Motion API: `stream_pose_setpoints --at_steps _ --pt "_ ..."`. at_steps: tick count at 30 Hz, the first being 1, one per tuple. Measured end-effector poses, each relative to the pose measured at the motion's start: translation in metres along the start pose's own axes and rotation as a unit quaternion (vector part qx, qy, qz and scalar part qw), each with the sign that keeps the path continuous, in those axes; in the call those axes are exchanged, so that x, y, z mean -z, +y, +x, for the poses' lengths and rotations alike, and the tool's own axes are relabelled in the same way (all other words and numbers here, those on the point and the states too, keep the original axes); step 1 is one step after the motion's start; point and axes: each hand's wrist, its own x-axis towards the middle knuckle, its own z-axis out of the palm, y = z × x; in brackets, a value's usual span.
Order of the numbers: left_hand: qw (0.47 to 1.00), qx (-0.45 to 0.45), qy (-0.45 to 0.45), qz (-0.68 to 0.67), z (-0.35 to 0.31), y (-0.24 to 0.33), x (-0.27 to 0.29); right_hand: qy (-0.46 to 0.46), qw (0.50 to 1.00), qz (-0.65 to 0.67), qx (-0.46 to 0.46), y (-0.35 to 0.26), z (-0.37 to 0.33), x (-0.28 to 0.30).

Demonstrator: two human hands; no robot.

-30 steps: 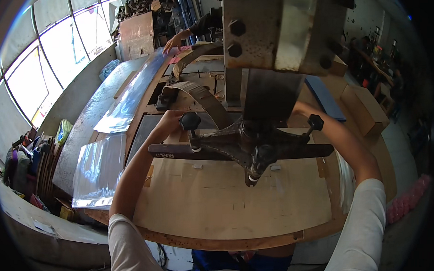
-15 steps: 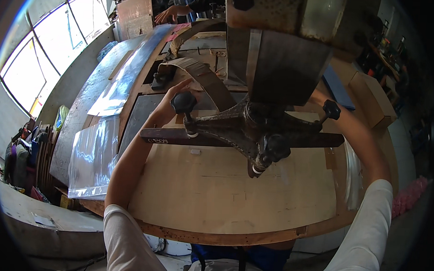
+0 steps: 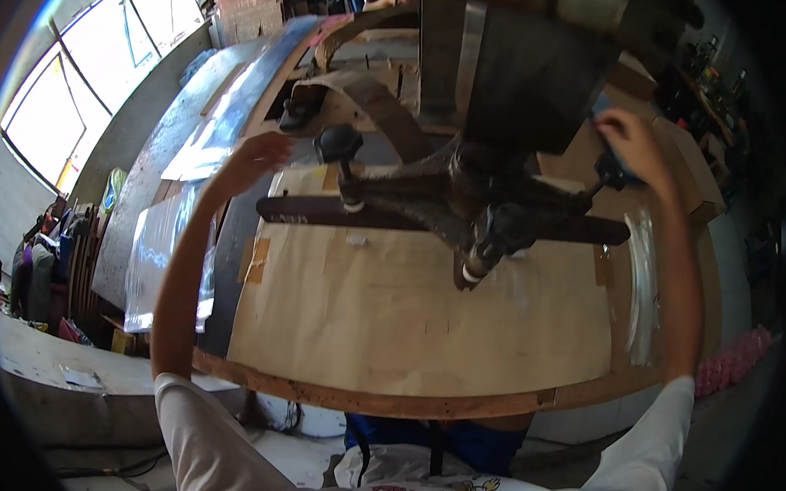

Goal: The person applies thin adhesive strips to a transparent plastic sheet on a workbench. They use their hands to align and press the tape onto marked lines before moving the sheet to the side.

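My left hand [image 3: 250,161] hangs in the air left of the machine, its fingers stretched to the right and nothing seen in them. Nearest to it is a black knob [image 3: 338,144] on the machine's arm. My right hand [image 3: 630,143] is raised on the other side, fingers loosely bent and apart, slightly blurred, just above another dark knob [image 3: 612,169]. Between the hands stands a dark metal press head [image 3: 477,192] with spreading arms and a long dark bar [image 3: 385,217]. Under it lies a pale tan sheet [image 3: 425,324], taped at the sides to a wooden board [image 3: 405,406].
Clear plastic sheets [image 3: 169,255] lie on the left table. A curved strip [image 3: 372,98] arches behind the press. White strips [image 3: 641,289] lie at the board's right, near cardboard boxes [image 3: 682,160]. Part of another person's hand [image 3: 391,1] shows at the far edge.
Both my hands have come out from behind the press and moved apart, the left outward and the right up into sight. The other person's hand has shifted right, mostly out of view.
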Motion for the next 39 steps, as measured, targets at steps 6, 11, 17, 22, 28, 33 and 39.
stream_pose_setpoints --at_steps 6,11,17,22,28,33,39 --pt "0.938 -0.006 -0.248 0.242 -0.127 0.133 -0.028 -0.248 0.946 -0.031 -0.206 -0.119 -0.209 0.072" --pt "0.95 -0.071 -0.167 0.255 -0.139 0.131 -0.15 -0.167 0.984 0.005 0.061 -0.191 -0.219 -0.061" --pt "0.932 -0.11 -0.035 0.344 -0.116 0.108 -0.175 -0.059 0.993 -0.072 0.073 -0.171 -0.182 -0.129" --pt "0.929 -0.109 -0.027 0.352 -0.099 0.085 -0.167 -0.069 0.993 -0.076 0.055 -0.17 -0.156 -0.144" --pt "0.945 -0.044 0.022 0.323 -0.1 0.082 -0.16 -0.067 0.992 -0.006 0.109 -0.165 -0.151 -0.147" --pt "0.955 -0.042 -0.005 0.294 -0.102 0.087 -0.161 -0.048 0.994 -0.026 0.092 -0.167 -0.157 -0.146" --pt "0.959 -0.07 0.021 0.275 -0.102 0.094 -0.161 -0.046 0.994 -0.005 0.094 -0.165 -0.162 -0.139"
